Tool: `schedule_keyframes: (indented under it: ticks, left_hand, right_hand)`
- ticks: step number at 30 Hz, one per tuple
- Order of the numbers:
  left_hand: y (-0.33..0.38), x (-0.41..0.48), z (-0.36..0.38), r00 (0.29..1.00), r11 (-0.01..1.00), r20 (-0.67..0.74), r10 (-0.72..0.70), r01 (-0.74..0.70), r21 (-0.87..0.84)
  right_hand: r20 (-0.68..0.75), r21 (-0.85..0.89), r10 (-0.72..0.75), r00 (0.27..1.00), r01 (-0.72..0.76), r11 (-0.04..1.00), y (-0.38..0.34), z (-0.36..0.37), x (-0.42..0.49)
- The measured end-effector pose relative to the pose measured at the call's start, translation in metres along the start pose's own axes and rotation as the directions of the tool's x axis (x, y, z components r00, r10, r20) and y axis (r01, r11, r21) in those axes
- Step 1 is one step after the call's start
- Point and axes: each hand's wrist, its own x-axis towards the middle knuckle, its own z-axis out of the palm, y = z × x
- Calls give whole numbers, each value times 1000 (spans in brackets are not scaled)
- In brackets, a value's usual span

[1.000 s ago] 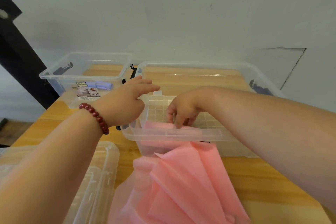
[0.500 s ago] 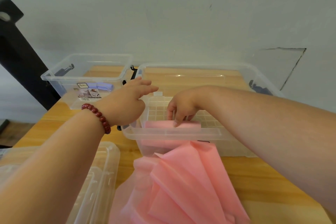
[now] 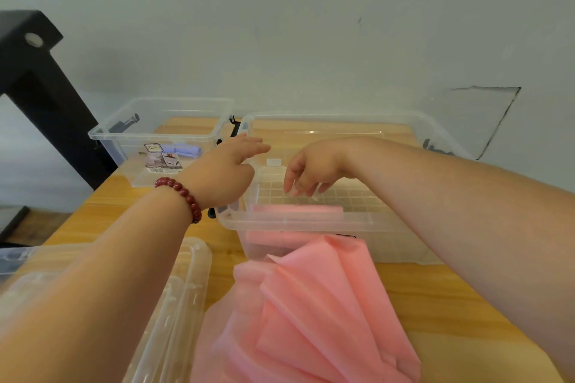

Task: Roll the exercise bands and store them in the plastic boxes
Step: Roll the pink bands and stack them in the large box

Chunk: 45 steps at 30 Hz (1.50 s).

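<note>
A rolled pink band [image 3: 297, 209] lies along the front wall inside the near clear plastic box [image 3: 295, 224]. My right hand [image 3: 306, 172] hovers just above it inside the box, fingers hanging loose and holding nothing. My left hand [image 3: 224, 171], with a red bead bracelet on the wrist, reaches over the box's left rim with fingers extended. A loose, unrolled pink band [image 3: 311, 314] lies crumpled on the wooden table in front of the box.
A larger clear box [image 3: 342, 121] stands behind the near one. A smaller clear box [image 3: 161, 134] at the back left holds a rolled purple band [image 3: 188, 150]. A clear lid [image 3: 174, 305] lies at the front left. A black frame [image 3: 46, 87] rises on the left.
My right hand let go of the pink roll and lifted slightly above it. The roll now rests in the box. My left hand stayed at the box's left rim.
</note>
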Motion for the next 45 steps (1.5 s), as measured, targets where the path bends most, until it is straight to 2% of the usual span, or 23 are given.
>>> schedule_keyframes:
  ticks: [4,9,18,29,33,37,40,42,45]
  left_hand:
    - [7,-6,-1,993,997,-102,-56,50,-56]
    - [20,-18,-3,986,996,-139,-87,84,-30]
    - [49,-47,-2,977,1000,-212,0,-3,-16]
    - [68,-81,13,971,1000,-238,8,-10,-6]
    - [72,-94,24,967,999,-252,46,-47,3]
    - [74,-107,42,954,991,-267,134,-129,35]
    - [76,-116,55,943,986,-289,166,-160,45]
    - [77,-123,64,936,984,-304,177,-171,45]
    - [78,-134,76,928,982,-319,191,-182,58]
  right_hand:
    - [-46,23,-34,998,35,999,-5,-1,-13]
    - [-121,66,-90,989,98,993,-13,-1,-31]
    - [-250,86,-178,952,205,975,-25,7,-73]
    - [-413,79,-232,880,289,954,-19,31,-120]
    - [-535,44,-251,806,324,945,-11,47,-135]
    - [-686,-133,-355,634,371,919,0,69,-147]
    - [-755,-233,-395,524,350,907,12,87,-154]
    - [-777,-248,-390,494,329,911,19,99,-159]
    - [-781,-287,-379,496,253,924,29,114,-168]
